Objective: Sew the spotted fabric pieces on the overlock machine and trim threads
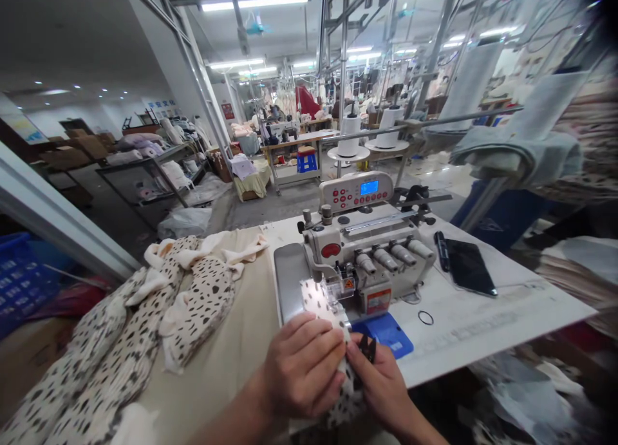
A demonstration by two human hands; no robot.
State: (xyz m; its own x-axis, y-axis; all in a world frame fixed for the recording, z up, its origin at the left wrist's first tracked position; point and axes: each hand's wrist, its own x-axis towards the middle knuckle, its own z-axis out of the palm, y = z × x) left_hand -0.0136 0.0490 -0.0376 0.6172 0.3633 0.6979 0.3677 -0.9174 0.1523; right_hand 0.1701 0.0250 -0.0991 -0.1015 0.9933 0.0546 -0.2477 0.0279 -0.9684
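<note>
A strip of white spotted fabric (314,297) runs under the lit needle area of a white overlock sewing machine (333,239). Just in front of the machine, my left hand (304,364) is closed over this fabric with its fingers curled. My right hand (383,384) pinches the fabric's right edge between thumb and fingers, close to my left fingertips. Tucked in the same hand are black thread snips (367,347), their dark tips pointing up. Below both hands the spotted cloth hangs towards me, and my fingers hide part of it.
More spotted fabric pieces (200,297) lie heaped along the table's left side. Right of the machine are a dark tablet or phone (468,266), a black pen-like item (441,252) and a black ring (425,317). White thread cones (349,134) stand behind.
</note>
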